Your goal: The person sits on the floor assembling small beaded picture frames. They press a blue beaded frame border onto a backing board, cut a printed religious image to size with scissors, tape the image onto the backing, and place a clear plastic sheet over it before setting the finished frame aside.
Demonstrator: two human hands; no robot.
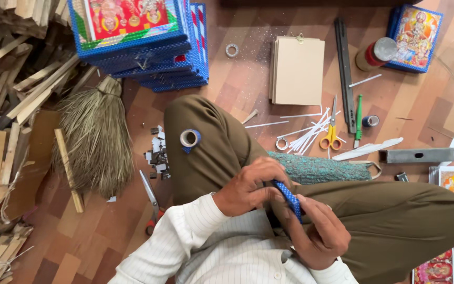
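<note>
1. Head view, lower centre of the frame: the left hand (248, 189) and right hand (319, 231) both close on a blue dotted frame (289, 199), seen edge-on over the lap.
2. It looks light, thin and stiff, its taped surface likely a little slick; the long edges seem the safest hold.
3. A roll of tape (189, 138) sits on the knee, close to the left hand.
4. Yellow scissors (331, 138) and white strips (311, 131) lie at centre right, a stack of blue frames (148, 47) at upper left, a broom (98, 142) and wood scraps (11, 105) at left.
</note>
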